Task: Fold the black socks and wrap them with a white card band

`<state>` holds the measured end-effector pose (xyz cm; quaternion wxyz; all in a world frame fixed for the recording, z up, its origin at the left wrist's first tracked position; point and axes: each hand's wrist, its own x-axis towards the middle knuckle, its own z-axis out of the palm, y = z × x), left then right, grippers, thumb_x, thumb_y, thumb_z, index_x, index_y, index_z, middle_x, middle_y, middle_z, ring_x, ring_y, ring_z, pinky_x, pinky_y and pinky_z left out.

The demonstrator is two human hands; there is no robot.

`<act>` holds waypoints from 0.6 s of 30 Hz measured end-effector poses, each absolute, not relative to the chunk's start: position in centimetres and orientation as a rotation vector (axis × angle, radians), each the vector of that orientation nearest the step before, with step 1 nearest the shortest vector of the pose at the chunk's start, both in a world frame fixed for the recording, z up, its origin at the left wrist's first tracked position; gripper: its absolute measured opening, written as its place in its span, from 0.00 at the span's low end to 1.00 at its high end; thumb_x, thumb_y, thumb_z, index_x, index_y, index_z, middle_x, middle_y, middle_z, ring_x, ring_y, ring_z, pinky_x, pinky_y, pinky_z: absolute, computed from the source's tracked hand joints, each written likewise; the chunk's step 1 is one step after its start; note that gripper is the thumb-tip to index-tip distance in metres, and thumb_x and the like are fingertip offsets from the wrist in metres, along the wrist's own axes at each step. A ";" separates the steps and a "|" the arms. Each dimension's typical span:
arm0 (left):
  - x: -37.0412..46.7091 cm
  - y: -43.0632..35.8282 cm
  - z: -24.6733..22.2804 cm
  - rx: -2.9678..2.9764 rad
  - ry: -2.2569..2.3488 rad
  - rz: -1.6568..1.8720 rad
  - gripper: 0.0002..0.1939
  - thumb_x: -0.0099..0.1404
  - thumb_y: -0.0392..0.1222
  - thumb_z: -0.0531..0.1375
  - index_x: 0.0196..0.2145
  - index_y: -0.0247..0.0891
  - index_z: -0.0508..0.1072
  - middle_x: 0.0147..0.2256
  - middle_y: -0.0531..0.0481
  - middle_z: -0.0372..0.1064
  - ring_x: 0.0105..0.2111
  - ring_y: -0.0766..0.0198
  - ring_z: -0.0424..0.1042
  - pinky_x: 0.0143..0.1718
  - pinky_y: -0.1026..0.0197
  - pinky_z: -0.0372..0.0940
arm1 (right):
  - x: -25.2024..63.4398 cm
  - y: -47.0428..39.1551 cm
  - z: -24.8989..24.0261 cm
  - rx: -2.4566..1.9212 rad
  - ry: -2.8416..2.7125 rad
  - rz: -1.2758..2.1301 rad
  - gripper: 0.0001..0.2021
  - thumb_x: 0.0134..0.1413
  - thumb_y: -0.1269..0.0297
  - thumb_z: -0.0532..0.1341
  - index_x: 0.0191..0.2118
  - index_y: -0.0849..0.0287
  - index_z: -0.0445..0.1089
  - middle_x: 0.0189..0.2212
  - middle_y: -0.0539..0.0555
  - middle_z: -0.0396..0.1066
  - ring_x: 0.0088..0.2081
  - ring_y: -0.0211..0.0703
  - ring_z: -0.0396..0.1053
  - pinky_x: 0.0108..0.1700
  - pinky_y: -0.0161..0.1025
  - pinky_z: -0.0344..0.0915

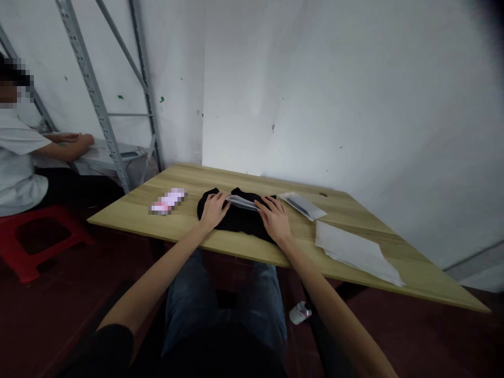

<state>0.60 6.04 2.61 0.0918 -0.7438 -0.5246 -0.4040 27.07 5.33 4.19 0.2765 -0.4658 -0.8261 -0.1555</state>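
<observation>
A black cloth (246, 220) lies spread near the front edge of the wooden table (177, 226). Across its upper part rests a narrow, whitish translucent strip (243, 203), perhaps plastic or paper. My left hand (214, 209) is on the cloth's left side, its fingertips at the strip's left end. On the right side my right hand (275, 216) touches the strip's other end, fingers slightly spread over the cloth. Whether the fingers grip the strip or only press on it cannot be made out.
A phone (168, 201) lies on the left. To the right are a whitish packet (303, 205) and white sheets or bags (356, 251). A can (300, 313) stands below the table. At far left a person (19, 163) sits on a red stool (43, 215) beyond a metal rack (92, 86).
</observation>
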 end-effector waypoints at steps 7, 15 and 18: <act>0.4 5.1 2.4 -2.232 -1.431 -1.161 0.11 0.73 0.39 0.61 0.51 0.44 0.77 0.52 0.44 0.74 0.50 0.54 0.76 0.55 0.54 0.68 | 22.7 3.5 4.1 -0.991 -2.275 -0.434 0.19 0.76 0.56 0.53 0.60 0.50 0.77 0.63 0.57 0.73 0.66 0.55 0.62 0.70 0.55 0.54; 0.5 4.2 2.4 -2.367 -1.310 -1.068 0.12 0.72 0.32 0.60 0.50 0.41 0.76 0.49 0.46 0.75 0.47 0.58 0.77 0.43 0.61 0.71 | 19.6 3.2 3.8 -0.914 -2.243 -0.413 0.18 0.78 0.58 0.51 0.53 0.53 0.80 0.52 0.57 0.80 0.57 0.53 0.68 0.61 0.49 0.58; 0.7 4.4 2.2 -2.360 -1.287 -1.095 0.08 0.74 0.35 0.59 0.48 0.41 0.76 0.48 0.45 0.76 0.44 0.59 0.78 0.42 0.61 0.71 | 19.9 3.4 3.8 -0.924 -2.203 -0.430 0.18 0.78 0.58 0.51 0.52 0.54 0.79 0.50 0.59 0.80 0.55 0.53 0.69 0.59 0.49 0.58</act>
